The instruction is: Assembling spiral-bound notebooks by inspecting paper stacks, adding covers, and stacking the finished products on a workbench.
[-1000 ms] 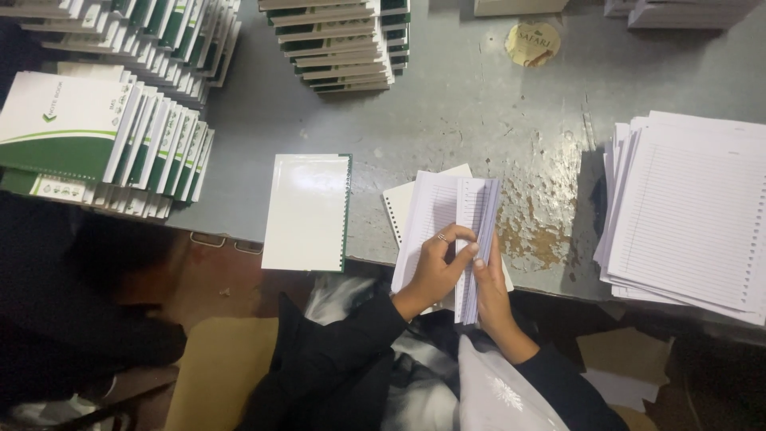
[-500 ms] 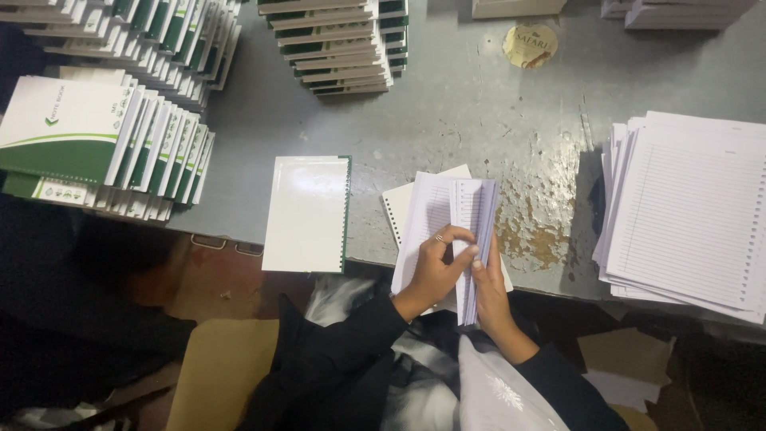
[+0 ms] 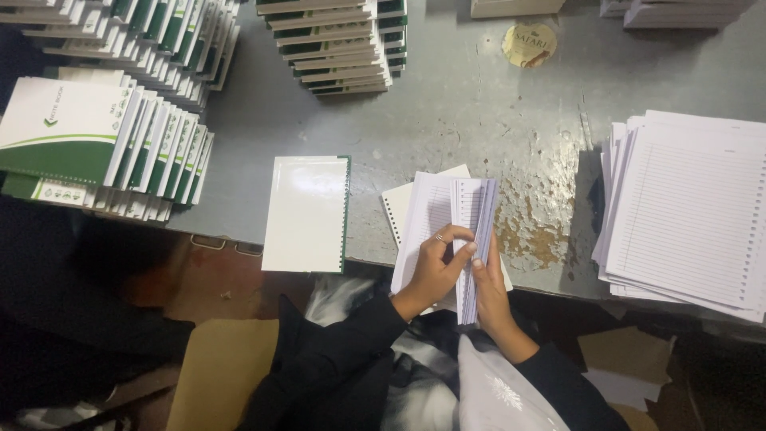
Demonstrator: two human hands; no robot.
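At the front edge of the grey table (image 3: 479,112) I hold a bundle of punched, lined sheets (image 3: 471,207) on edge. My left hand (image 3: 437,263) pinches the sheets from the left, its fingers curled over their top. My right hand (image 3: 488,283) grips the bundle from the right and below. Under it lies a flat white punched sheet (image 3: 396,209). A white-backed spiral notebook (image 3: 306,211) lies to the left, apart from both hands.
A tall pile of loose lined paper (image 3: 686,207) fills the right side. Green-and-white notebooks (image 3: 96,144) stand in rows at the left, and another stack (image 3: 335,44) rises at the back. A round gold-coloured lid (image 3: 529,44) lies beyond.
Both hands have stayed on the bundle; only the fingers have shifted slightly along the sheets.
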